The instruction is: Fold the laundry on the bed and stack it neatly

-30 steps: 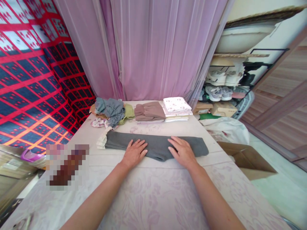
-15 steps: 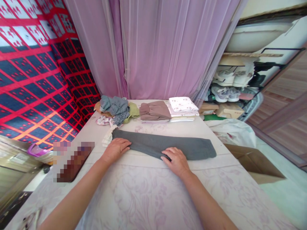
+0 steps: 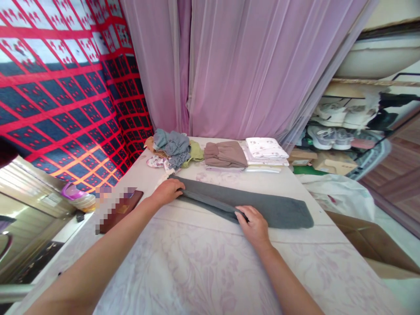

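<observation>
Dark grey pants (image 3: pixel 282 208), folded into a long strip with a cream gathered end at the left, lie across the table. My left hand (image 3: pixel 168 191) grips their near edge close to that cream end, fingers curled over the cloth. Farther right, my right hand (image 3: pixel 254 222) pinches the same near edge between thumb and fingers. Between the two hands the edge is raised a little, forming a long fold. The fingertips are partly hidden by the cloth.
Behind the pants sit a heap of crumpled clothes (image 3: pixel 173 146), a folded brown garment (image 3: pixel 226 154) and a stack of folded white patterned cloth (image 3: pixel 267 148). A dark red flat case (image 3: pixel 123 212) lies at left. Beyond the table's right edge stand a cardboard box (image 3: pixel 370 238) and a shoe rack.
Both hands have closed on the near edge of the pants and lifted it slightly, so a fold now shows. The view has shifted left.
</observation>
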Available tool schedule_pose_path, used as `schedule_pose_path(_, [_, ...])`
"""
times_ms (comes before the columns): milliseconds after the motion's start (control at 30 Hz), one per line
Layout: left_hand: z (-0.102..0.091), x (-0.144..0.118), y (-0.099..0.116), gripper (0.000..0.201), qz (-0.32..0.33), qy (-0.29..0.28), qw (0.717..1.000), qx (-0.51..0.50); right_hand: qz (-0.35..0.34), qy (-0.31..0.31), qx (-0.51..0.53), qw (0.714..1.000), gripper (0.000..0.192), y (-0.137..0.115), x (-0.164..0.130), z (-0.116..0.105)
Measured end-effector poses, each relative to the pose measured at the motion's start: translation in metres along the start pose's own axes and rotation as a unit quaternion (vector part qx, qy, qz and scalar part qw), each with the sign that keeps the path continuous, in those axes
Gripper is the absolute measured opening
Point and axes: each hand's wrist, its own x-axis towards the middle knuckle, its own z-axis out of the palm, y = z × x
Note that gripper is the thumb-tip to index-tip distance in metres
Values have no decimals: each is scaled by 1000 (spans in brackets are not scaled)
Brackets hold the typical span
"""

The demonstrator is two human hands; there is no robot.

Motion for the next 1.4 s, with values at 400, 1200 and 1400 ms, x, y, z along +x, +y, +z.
schedule_pose_path(400, [20, -14, -5, 21, 3, 121, 975, 184, -120, 29, -92, 988, 30, 2, -5, 5])
schedule_pose_path(1200, [23, -52, -30, 24, 21, 104, 977, 188, -94, -22, -72, 993, 34, 21, -7, 13])
schedule_pose_path(1400, [26, -55, -29, 27, 4, 70, 981, 180, -94, -34, -64, 993, 36, 23, -7, 13])
